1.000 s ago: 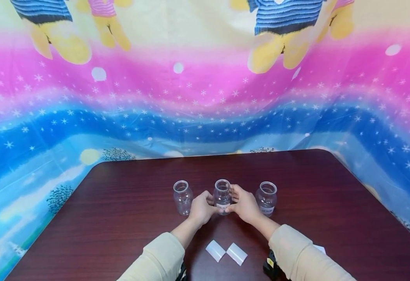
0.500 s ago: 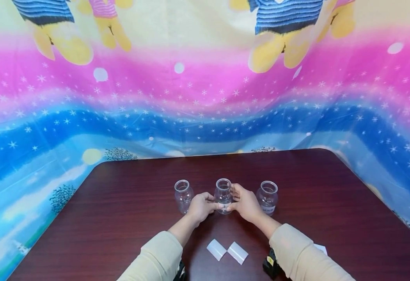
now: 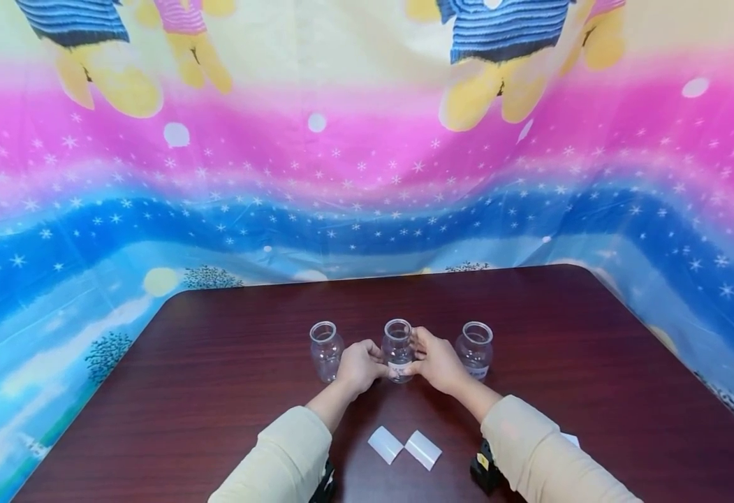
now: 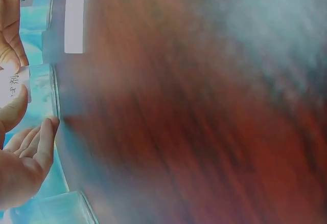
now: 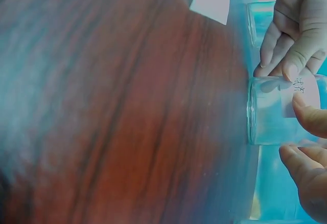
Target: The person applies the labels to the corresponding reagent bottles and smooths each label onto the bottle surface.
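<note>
A clear glass jar (image 3: 397, 342) stands upright on the table between my hands, a white label (image 3: 399, 368) with dark characters on its near side. My left hand (image 3: 359, 366) holds it from the left; its thumb (image 4: 14, 112) presses the label, and its fingers reach around the side. From the right, my right hand (image 3: 438, 363) grips the same jar, with its thumb (image 5: 310, 117) on the label too. To the left stands a second jar (image 3: 325, 344), partly behind my left hand, with no label visible. The third jar (image 3: 476, 342), on the right, bears a label.
Two white rectangular pieces (image 3: 385, 445) lie side by side on the dark wooden table (image 3: 216, 391), nearer than the jars. Another white piece (image 3: 570, 439) shows partly behind the right sleeve (image 3: 524, 440). A printed cloth (image 3: 341, 161) hangs behind the table.
Both hands stay on the middle jar, and the thumbs shift slightly over its label. The jars and white pieces stay in place; the head view sways a little.
</note>
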{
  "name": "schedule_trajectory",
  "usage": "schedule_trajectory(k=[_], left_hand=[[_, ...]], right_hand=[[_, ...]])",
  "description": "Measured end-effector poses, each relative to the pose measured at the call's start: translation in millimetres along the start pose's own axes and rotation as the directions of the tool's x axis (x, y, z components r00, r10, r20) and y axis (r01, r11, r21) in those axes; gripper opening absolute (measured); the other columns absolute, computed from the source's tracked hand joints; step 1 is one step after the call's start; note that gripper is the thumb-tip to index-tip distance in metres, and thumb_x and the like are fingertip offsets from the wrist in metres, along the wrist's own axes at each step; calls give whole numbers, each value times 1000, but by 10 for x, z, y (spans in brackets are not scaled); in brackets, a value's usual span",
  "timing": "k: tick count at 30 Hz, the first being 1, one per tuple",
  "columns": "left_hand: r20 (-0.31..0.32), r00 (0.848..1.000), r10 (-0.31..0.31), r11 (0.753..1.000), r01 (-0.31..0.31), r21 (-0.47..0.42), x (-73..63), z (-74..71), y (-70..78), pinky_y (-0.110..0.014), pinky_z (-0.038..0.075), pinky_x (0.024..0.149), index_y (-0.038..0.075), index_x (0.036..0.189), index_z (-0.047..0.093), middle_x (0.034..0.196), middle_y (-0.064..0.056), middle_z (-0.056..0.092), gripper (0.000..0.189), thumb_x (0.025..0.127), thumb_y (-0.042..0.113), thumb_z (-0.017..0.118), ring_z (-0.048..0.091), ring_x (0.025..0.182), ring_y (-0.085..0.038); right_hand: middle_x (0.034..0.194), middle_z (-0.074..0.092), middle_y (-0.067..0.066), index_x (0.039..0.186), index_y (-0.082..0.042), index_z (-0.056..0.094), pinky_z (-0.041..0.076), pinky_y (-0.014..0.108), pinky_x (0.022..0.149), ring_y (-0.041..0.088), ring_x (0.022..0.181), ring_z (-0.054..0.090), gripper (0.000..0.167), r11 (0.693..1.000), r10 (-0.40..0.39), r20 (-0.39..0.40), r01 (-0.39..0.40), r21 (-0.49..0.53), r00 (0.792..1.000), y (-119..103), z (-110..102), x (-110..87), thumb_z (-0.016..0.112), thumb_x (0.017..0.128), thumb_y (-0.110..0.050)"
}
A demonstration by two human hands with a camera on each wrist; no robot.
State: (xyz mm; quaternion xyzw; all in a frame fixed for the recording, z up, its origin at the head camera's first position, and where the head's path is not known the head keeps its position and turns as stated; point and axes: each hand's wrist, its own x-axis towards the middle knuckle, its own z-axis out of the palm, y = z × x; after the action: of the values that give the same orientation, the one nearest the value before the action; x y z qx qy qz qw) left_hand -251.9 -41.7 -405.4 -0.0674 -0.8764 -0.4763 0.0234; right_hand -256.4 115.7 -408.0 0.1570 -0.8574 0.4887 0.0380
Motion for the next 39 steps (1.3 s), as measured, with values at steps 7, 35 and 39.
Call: schedule_trajectory(k=[7,35,39], left_hand=[[15,1000,18,1000,-18,17,-24,12,0,-23,45,58,2,77,56,71,-6,63,29,58,7,77,58,66,-13],[179,983,38,993,-18,-116,-119,-96,-132,-27,45,62,-2,105,54,88,-9,59,31,81,17,59,55,74,-17],[181,982,53,990,-28,-139,-175,-148,-142,-28,45,66,-3,101,54,88,-9,60,30,80,16,61,56,76,-17]], right_hand=[[113,51,22,112,0,45,43,33,80,30,103,50,54,998,22,4,-22,-50,1000,-22,6,-21,69,65,6],[116,48,24,123,6,39,41,40,83,35,104,48,55,997,81,-16,-81,-11,997,-84,-94,-177,63,74,1],[110,51,24,114,6,46,41,40,82,35,100,51,44,997,73,-22,-74,-25,997,-123,-95,-261,62,72,6]])
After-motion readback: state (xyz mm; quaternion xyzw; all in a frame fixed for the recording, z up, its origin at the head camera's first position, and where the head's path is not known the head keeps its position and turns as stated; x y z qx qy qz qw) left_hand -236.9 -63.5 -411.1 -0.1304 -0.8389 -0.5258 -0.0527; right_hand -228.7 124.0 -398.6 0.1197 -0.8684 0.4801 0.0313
